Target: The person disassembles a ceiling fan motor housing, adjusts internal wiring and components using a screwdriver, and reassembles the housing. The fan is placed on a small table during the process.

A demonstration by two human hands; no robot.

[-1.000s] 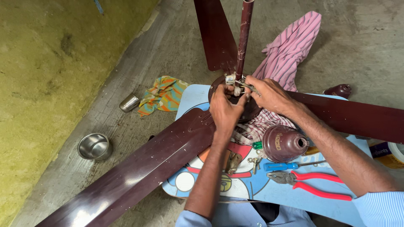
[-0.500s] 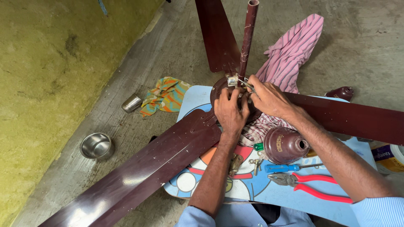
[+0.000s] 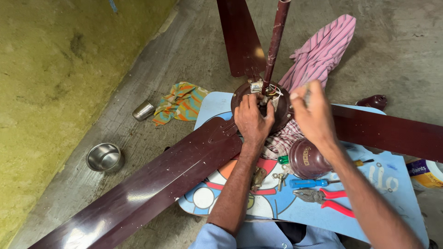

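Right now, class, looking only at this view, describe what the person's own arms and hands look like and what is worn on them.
Both hands are bare: the left hand and right hand show no gloves, and no rings or watch are visible. The forearms are uncovered. A light blue shirt sleeve sits pushed up around the left elbow.

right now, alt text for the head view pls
A person's left hand presses on the wired hub of a dark red ceiling fan lying on a blue table, beside its upright rod. The right hand hovers closed nearby; pliers and a screwdriver lie below.
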